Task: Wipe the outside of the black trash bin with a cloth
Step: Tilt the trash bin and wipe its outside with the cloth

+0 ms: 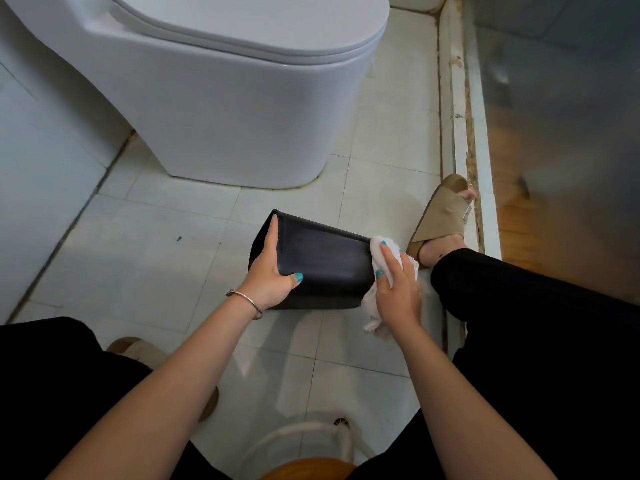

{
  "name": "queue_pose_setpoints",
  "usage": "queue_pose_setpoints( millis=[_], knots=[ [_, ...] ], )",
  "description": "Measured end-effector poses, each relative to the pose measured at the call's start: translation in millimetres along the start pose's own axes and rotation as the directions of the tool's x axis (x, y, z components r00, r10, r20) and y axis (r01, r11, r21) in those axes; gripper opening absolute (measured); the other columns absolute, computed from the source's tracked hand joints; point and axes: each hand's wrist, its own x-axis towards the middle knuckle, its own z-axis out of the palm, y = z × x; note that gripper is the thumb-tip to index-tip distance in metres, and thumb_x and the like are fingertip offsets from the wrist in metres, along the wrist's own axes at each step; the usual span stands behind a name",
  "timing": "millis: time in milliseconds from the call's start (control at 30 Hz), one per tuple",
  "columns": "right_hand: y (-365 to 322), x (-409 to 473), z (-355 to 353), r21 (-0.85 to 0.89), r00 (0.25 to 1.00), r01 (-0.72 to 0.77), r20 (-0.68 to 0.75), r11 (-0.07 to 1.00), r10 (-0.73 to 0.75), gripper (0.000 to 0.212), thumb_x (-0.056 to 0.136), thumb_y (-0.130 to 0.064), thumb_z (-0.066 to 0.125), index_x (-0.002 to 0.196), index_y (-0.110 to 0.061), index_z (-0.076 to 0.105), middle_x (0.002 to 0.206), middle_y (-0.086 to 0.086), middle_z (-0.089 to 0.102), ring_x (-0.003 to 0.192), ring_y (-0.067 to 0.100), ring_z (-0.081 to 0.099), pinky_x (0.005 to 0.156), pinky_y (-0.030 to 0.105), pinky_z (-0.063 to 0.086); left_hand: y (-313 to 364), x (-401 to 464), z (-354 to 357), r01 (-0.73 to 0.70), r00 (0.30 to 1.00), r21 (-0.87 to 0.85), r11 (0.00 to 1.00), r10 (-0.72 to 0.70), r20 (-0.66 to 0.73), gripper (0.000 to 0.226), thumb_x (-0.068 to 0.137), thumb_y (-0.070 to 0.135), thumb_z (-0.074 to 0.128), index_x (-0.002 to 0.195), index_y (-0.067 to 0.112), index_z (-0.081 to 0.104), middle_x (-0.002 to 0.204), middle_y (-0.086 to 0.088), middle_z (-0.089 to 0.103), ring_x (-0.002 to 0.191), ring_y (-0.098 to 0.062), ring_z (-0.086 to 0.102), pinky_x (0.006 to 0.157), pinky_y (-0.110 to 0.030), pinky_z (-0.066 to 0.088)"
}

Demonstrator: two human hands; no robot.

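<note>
Two bare forearms reach forward over black trousers, one silver bangle on the left wrist. One black trash bin lies tipped on its side on the pale tiled floor, between the knees; its inside is out of sight from here. The left hand clamps the bin's left end, fingers over the edge, thumb across the side. The right hand presses one white cloth against the bin's right end, fingers curled round the fabric. One tan sandal shows clearly just right; beyond stands one white toilet, lid down.
</note>
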Motion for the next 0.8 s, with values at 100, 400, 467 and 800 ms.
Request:
queue_pose_setpoints(
  millis=[100,400,467,800],
  knots=[
    [-4,-1,6,0.115,1.0,0.005,0.023,0.993,-0.007,0.052,0.099,-0.02,0.045,0.144,-0.045,0.034,0.156,-0.007,0.024,0.136,0.027,0.033,0.107,0.034,0.031,3,2,-12,-0.002,1.0,0.008,1.0,0.002,0.022,0.108,0.081,-0.007,0.066,0.151,0.039,-0.002,0.148,0.003,0.033,0.13,-0.021,0.041,0.101,-0.039,0.047],
    [-11,-7,14,0.202,0.998,-0.042,0.043,0.979,0.034,0.054,0.098,-0.014,0.049,0.144,-0.041,0.038,0.156,-0.005,0.026,0.139,0.025,0.032,0.109,0.03,0.027,16,13,-35,0.016,0.995,-0.06,0.998,-0.01,0.097,0.096,0.082,-0.001,0.069,0.151,0.028,0.009,0.142,0.005,0.04,0.124,-0.018,0.047,0.102,-0.035,0.043],
    [-11,-7,14,0.208,0.998,-0.057,0.037,0.977,0.05,0.054,0.098,-0.015,0.049,0.144,-0.041,0.039,0.156,-0.005,0.027,0.138,0.025,0.033,0.109,0.03,0.027,21,17,-33,0.03,0.998,-0.09,0.996,-0.024,0.062,0.084,0.083,0.004,0.069,0.148,0.023,0.019,0.142,0.003,0.042,0.122,-0.018,0.05,0.103,-0.039,0.044],
    [-13,-11,12,0.258,0.994,-0.105,0.027,0.96,0.102,0.054,0.098,-0.014,0.049,0.143,-0.042,0.038,0.156,-0.006,0.028,0.138,0.021,0.032,0.102,0.023,0.026,52,70,-30,0.208,0.964,-0.115,0.971,-0.224,-0.144,0.033,0.082,0.047,0.058,0.085,0.016,0.049,0.076,-0.006,0.05,0.079,-0.026,0.054,0.075,-0.036,0.046]
  ],
)
